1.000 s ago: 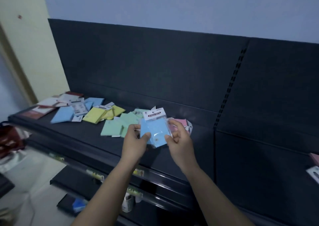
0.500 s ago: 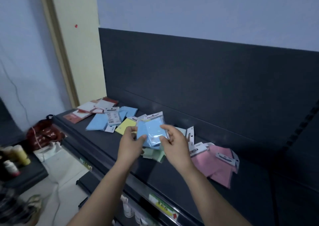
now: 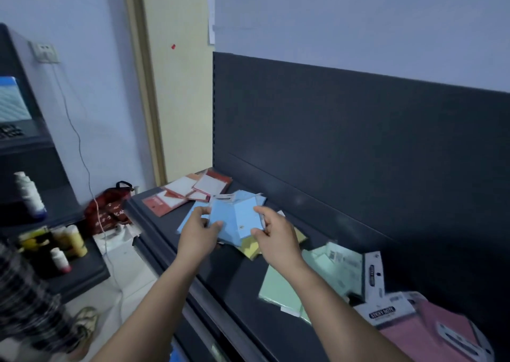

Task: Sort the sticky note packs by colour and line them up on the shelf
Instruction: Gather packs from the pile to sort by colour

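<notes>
My left hand (image 3: 197, 232) and my right hand (image 3: 273, 233) both hold blue sticky note packs (image 3: 237, 219) above the dark shelf (image 3: 240, 281), fingers and thumbs pinching their left and right edges. More blue packs (image 3: 187, 219) lie on the shelf just beyond my left hand. Yellow packs (image 3: 252, 247) sit under my right hand. Green packs (image 3: 278, 287) lie to the right of my right forearm. Pink packs (image 3: 419, 337) lie at the far right, near the frame's lower corner.
Red and white notebooks (image 3: 190, 193) lie at the shelf's left end. A red bag (image 3: 106, 209) sits on the floor beside it. Bottles (image 3: 29, 193) stand on a dark rack at the left. The shelf's back panel (image 3: 358, 146) rises behind the packs.
Both hands have carried the blue packs left along the shelf, from over the green and pink packs to the blue pile. The view has swung left with them.
</notes>
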`<state>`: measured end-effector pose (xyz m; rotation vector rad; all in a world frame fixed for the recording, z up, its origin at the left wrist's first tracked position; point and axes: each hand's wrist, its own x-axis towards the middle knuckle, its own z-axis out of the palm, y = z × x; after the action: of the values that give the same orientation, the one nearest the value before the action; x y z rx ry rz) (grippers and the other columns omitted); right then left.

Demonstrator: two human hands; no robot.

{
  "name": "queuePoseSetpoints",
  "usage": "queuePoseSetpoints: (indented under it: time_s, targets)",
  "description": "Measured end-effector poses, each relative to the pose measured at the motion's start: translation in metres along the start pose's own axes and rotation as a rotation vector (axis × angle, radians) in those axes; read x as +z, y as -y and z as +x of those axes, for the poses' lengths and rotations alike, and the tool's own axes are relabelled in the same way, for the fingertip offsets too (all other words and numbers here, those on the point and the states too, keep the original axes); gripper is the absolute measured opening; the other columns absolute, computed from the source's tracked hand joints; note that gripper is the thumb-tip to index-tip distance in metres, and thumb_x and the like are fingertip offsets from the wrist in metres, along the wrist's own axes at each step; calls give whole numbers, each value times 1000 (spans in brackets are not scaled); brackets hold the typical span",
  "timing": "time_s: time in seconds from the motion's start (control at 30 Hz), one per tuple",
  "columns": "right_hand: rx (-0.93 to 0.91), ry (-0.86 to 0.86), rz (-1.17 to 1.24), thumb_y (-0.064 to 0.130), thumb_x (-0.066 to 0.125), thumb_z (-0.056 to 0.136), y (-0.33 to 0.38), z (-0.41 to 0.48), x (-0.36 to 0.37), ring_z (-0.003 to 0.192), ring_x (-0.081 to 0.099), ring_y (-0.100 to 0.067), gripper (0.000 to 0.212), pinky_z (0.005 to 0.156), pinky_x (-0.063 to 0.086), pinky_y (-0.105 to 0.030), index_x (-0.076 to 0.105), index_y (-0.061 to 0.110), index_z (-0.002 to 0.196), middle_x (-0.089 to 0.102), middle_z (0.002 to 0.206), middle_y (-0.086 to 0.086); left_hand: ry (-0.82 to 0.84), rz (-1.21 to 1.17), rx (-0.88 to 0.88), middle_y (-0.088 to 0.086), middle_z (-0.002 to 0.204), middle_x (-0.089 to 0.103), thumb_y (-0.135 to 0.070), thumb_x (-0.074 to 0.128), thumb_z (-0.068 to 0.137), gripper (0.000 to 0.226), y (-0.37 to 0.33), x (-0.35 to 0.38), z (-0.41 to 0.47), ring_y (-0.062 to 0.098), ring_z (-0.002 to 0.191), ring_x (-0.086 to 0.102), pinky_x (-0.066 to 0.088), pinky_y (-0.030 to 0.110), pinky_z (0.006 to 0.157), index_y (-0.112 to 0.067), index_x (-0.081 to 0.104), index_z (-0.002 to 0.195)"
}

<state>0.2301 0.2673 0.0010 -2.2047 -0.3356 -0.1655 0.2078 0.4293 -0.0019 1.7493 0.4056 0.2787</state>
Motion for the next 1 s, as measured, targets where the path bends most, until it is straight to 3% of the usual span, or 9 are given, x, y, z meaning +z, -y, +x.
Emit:
queuePoseSetpoints:
  time_s: [0.1,0.23,0.37,0.47,0.63,0.77,1.0]
  targets:
    - [59,19,16,13,59,92,5,25,23,84,49,-12,44,79,43,-23,51,26,133,52,98,5,12,46,-21,9,99,65,-17,61,91,21,7,-15,33,24,79,67,59,44,66,-20,48,107]
    - [115,29,-25,12,58,93,5,54,52,108,56,-19,45,96,47,-32,49,24,136,57,125,-2,57,102,-29,8,109,63,-16,63,89,23,17,-29,72,24,85,67,59,47,65,-20,48,107]
    - [192,41,-176,17,54,94,3,71,70,122,50,-21,45,100,43,-34,46,23,139,53,133,-3,126,383,50,5,127,55,-18,63,89,46,29,-34,94,23,108,58,52,36,85,-15,45,131]
    - [201,52,-385,24,50,93,2,78,76,116,49,-25,36,91,45,-34,54,17,128,55,121,-7,147,622,145,5,138,43,-24,62,88,54,38,-37,106,24,121,46,40,33,96,-14,43,138]
    - [155,46,-606,27,45,96,3,83,80,110,47,-25,31,86,44,-33,59,16,121,56,114,-8,222,772,213,7,136,40,-28,55,89,50,36,-37,116,27,125,39,38,36,100,-14,46,136]
    - [162,22,-605,29,46,96,6,82,80,111,45,-24,32,89,43,-35,56,17,124,55,117,-6,205,857,319,5,134,43,-31,54,88,48,32,-41,117,24,123,37,37,34,98,-17,48,133]
    - [117,-117,-583,28,52,92,8,63,60,110,46,-23,36,93,38,-32,54,18,126,56,118,-3,162,941,670,4,122,52,-30,56,88,42,16,-28,115,24,113,45,38,34,92,-18,54,128]
